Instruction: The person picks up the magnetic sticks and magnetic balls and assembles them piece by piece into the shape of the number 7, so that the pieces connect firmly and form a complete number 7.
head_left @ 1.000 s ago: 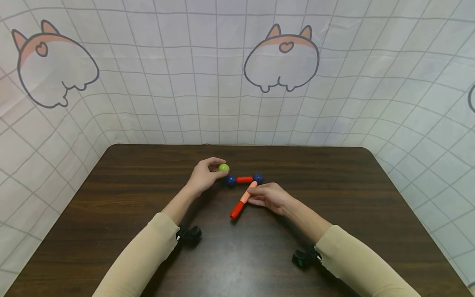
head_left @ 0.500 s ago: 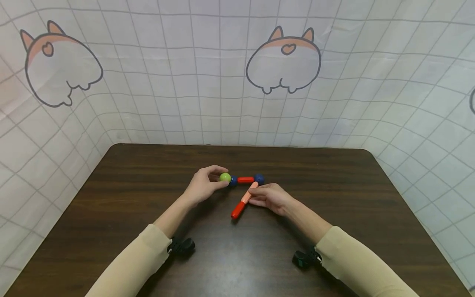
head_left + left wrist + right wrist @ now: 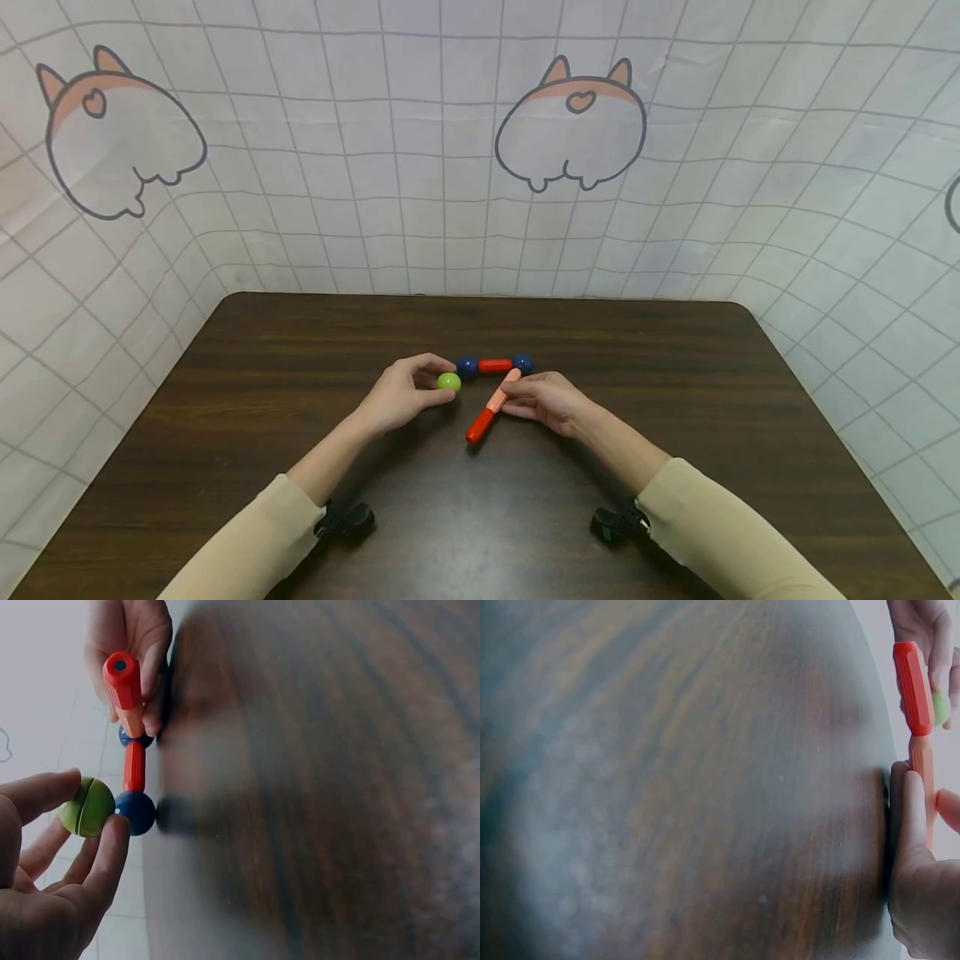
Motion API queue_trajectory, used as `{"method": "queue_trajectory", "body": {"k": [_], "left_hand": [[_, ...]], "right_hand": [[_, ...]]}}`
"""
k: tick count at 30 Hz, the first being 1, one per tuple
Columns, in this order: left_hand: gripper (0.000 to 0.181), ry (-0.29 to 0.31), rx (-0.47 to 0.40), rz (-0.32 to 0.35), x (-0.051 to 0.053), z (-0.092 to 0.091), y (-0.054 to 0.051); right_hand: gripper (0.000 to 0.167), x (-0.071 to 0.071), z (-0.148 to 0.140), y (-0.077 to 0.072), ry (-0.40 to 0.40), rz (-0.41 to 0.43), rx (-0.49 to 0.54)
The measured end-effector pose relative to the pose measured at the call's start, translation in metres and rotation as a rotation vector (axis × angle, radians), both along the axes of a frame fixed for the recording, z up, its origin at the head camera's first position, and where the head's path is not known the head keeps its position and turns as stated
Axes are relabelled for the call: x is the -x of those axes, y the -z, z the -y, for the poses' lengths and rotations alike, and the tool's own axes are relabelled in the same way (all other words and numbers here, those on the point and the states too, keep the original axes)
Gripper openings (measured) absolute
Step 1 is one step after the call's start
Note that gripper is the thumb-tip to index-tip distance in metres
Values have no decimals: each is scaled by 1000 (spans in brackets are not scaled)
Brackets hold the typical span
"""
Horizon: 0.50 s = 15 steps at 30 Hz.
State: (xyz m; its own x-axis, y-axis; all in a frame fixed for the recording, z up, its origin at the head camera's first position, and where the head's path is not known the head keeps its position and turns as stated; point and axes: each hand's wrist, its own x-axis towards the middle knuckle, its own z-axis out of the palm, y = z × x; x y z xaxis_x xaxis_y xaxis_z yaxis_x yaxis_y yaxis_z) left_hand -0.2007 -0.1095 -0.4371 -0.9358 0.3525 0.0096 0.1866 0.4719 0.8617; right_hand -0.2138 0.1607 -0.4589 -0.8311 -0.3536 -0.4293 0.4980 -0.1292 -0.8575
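My left hand [image 3: 401, 392] pinches a lime-green ball [image 3: 449, 381] between thumb and fingers. In the left wrist view a groove runs round this green ball [image 3: 88, 807]. Just beyond it lies a dark blue ball [image 3: 467, 367], joined by a short red rod [image 3: 495, 365] to another blue ball [image 3: 522, 363]. With thumb and fingers, my right hand [image 3: 553, 402] holds a salmon-orange rod [image 3: 497, 399]. A second red rod [image 3: 480, 426] continues from its near end, slanting toward me. Whether the orange rod's far end touches the right blue ball I cannot tell.
A dark brown wooden table [image 3: 637, 350] with rounded far corners bears everything. Behind and beside it hangs a white grid-patterned cloth [image 3: 360, 192] printed with cartoon animals. Black wrist cameras are strapped near both sleeves.
My left hand has carried the green ball from behind the left blue ball, down past it, to its near-left side. The right hand and its rods have barely moved.
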Motion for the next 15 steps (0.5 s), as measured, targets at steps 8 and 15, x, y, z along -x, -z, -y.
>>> {"method": "queue_trajectory", "body": {"k": [8, 15], "left_hand": [[35, 46, 29, 3, -10, -1, 1], [31, 72, 40, 24, -21, -1, 7]], "right_hand": [[37, 1, 0, 2, -1, 1, 5], [39, 1, 1, 1, -1, -1, 13]]}}
